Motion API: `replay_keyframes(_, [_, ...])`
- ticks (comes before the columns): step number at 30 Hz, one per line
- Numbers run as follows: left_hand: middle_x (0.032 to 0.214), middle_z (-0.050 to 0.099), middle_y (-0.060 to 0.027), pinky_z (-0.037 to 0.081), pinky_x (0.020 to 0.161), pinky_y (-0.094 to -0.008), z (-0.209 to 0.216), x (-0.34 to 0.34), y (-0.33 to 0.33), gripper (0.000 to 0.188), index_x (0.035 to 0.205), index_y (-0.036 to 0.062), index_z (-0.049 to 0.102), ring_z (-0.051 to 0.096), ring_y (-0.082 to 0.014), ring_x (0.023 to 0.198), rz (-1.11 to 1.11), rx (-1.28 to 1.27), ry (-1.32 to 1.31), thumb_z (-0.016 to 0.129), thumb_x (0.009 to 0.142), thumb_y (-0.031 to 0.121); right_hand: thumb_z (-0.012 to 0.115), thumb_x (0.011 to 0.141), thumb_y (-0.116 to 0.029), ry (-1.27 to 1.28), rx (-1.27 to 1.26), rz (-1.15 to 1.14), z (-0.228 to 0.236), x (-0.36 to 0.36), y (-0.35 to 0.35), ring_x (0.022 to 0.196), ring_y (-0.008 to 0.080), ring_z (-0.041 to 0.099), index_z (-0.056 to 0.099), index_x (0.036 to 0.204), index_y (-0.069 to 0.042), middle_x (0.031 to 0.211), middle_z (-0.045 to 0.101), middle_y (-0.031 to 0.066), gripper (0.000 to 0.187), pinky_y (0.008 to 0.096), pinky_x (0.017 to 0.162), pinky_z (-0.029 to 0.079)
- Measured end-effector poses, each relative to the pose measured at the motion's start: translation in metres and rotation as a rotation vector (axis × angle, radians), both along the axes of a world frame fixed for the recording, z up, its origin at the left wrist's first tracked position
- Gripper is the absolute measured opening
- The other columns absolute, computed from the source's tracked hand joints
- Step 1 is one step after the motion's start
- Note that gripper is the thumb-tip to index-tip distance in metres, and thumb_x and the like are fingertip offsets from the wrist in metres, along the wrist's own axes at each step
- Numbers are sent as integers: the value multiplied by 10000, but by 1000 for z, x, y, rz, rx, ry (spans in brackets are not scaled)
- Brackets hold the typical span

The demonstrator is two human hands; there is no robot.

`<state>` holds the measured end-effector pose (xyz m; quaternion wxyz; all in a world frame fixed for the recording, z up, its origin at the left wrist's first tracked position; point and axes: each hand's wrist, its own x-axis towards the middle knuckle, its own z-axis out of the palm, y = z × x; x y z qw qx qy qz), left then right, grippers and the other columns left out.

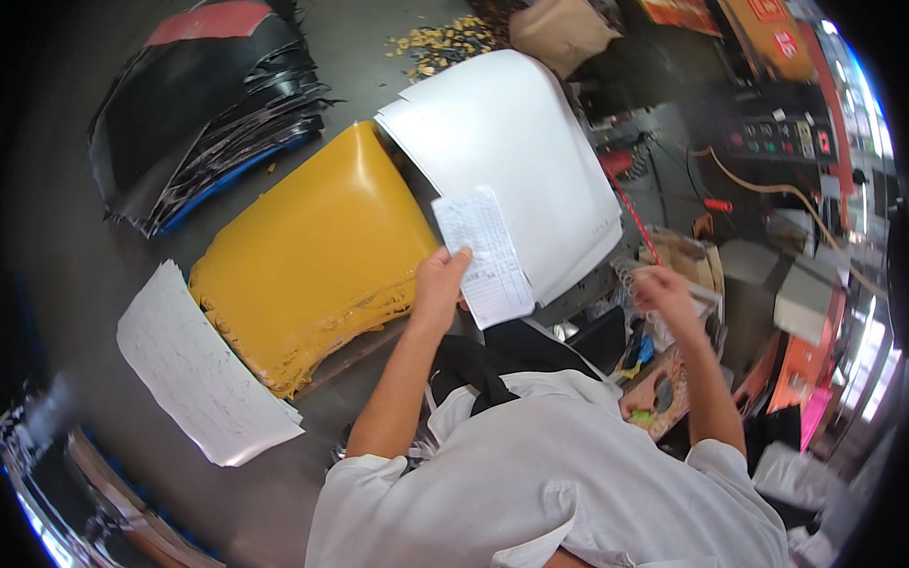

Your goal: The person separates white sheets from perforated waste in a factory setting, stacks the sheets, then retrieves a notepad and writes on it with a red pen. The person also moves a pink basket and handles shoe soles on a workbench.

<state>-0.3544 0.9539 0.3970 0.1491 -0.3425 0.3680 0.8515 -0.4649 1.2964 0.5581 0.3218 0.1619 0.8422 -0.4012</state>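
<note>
My left hand (443, 284) is closed on a white printed form (484, 258), thumb on top, at the middle of the view. The form is held above the near edges of a yellow stack of sheets (318, 254) and a white stack of sheets (505, 142). Off to the right, my right hand (665, 292) has its fingers curled together beside a pale coiled cord (624, 276). Whatever those fingers hold, if anything, is too small to make out.
A black stack of sheets (218, 102) with a red piece on top lies at the far left. Loose white sheets (202, 368) are nearer. Yellow scraps (451, 44) litter the floor. At right are a button panel (780, 139), a red cord (637, 218) and a cluttered tray (664, 392).
</note>
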Motion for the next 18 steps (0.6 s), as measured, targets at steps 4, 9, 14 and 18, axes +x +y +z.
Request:
replay_keyframes(4, [1055,720,-109,570,747,-305,7,-62,-33,300,1190,-47,650,704,-171,885,65,-69,-8,598,1024,196,665,990,-186,243,-80,-116,37,-126,47,658,67,570,687,1115,-6,819,656,9,220,209,576,443])
replay_keyframes(9, [1077,714,-117,570,840,-314,63,-126,-78,305,1211,-59,641,702,-186,944,136,-214,18,598,1026,178,645,1006,-207,272,-97,67,104,-236,5,642,57,535,679,1064,-5,783,615,-4,213,216,563,396])
replay_keyframes(14, [1073,725,-110,558,861,-300,117,-198,-128,313,1224,-63,653,704,-167,926,303,-106,240,633,1010,166,632,1015,-218,268,-259,357,103,-356,-175,686,72,550,696,1091,12,824,638,14,250,239,607,451])
replay_keyframes(18, [1056,736,-101,539,843,-276,132,-279,-182,278,1161,-59,693,682,-126,909,342,-263,289,644,1005,166,635,999,-241,65,-366,655,35,-418,-339,760,88,628,698,1157,8,897,680,21,301,252,693,534])
